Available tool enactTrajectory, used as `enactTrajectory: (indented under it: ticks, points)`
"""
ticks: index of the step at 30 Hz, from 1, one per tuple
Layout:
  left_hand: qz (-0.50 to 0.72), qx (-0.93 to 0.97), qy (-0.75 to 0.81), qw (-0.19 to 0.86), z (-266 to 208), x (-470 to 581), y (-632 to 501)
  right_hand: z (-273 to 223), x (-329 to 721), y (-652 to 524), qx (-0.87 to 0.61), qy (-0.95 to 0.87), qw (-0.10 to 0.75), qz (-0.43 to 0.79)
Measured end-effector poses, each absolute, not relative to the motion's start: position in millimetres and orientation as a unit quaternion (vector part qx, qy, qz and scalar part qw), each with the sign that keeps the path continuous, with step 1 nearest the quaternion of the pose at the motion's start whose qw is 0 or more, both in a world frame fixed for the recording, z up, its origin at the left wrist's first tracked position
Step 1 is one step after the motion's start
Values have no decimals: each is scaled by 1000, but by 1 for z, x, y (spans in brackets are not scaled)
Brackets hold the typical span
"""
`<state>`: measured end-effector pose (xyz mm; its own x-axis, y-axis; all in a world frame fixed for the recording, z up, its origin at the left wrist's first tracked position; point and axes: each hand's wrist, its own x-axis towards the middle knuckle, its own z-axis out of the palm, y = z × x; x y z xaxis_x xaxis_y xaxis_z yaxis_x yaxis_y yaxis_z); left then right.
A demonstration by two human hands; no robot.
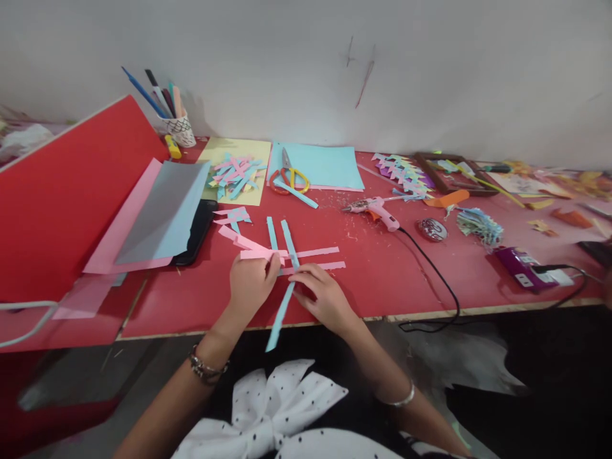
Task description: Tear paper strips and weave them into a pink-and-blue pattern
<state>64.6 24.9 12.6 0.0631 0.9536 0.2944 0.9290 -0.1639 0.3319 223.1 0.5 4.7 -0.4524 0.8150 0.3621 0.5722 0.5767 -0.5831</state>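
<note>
Near the front edge of the red table, my left hand (252,280) is closed on folded pink paper strips (253,248) at their crossing with blue ones. My right hand (322,294) pinches a blue paper strip (281,317) between thumb and fingers; its lower end hangs past the table edge. Pink ends (325,253) stick out to the right of the weave and blue ends point away from me. The exact interlacing under my fingers is hidden. Just beyond my left hand lies a small woven pink and blue piece (233,217).
Scissors (289,175) rest on blue sheets (325,164), beside a pile of woven strips (236,173). A pink glue gun (375,211) lies to the right, its black cord (433,271) drooping over the edge. Stacked sheets (162,210) and a phone (203,226) are at left.
</note>
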Motion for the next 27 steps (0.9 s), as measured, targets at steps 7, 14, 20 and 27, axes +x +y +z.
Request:
enactTrajectory:
  ticks: [7, 14, 20, 27]
  points:
    - [225, 727, 649, 30, 14, 65, 25, 2, 221, 8, -459, -848, 243, 108]
    - [223, 725, 652, 30, 13, 65, 25, -1, 217, 11, -437, -841, 287, 137]
    - [220, 726, 651, 30, 12, 65, 25, 1, 213, 10, -478, -771, 386, 168]
    - [215, 725, 654, 25, 11, 64, 25, 6, 214, 12, -443, -766, 384, 263]
